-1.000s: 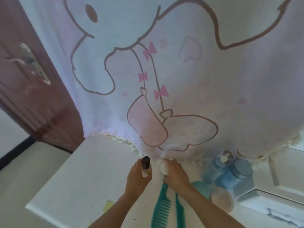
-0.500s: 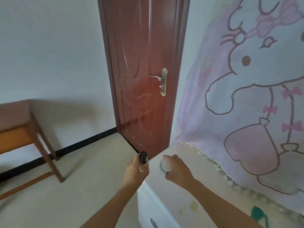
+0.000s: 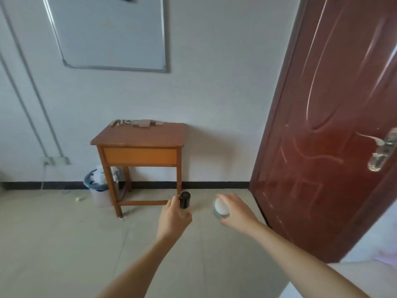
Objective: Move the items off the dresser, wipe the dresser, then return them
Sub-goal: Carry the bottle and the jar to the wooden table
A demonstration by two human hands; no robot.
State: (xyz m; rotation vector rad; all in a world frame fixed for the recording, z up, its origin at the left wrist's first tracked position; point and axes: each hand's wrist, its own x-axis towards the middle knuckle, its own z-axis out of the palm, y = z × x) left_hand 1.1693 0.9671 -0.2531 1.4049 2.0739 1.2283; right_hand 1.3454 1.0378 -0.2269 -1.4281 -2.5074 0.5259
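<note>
Left hand (image 3: 174, 216): fingers curled round one bottle (image 3: 184, 204), held upright, black cap on top, pale body mostly hidden in the grip. Right hand (image 3: 236, 211): fingers wrapped over one jar (image 3: 221, 209) from the side, white lid facing the camera, glass base just visible below it. Both hands are out in front over the floor, near each other but not touching, with both forearms bare. The dresser (image 3: 369, 274) shows only as a pale corner at the lower right edge, well behind the hands, so both items are off it and in the air. Containers: one bin (image 3: 97, 188) against the wall beside the left legs of the table (image 3: 139, 136), with white crumpled stuff filling it to the rim; can't tell the jar or bottle contents. The table top carries a few flat brownish bits at its back edge, too small to count or identify. Count: 2 hands, 1 bottle, 1 jar, 1 table, 1 bin, 1 door (image 3: 322, 125) on the right with a metal handle (image 3: 382, 149), 1 whiteboard (image 3: 111, 33) on the wall above the table.
</note>
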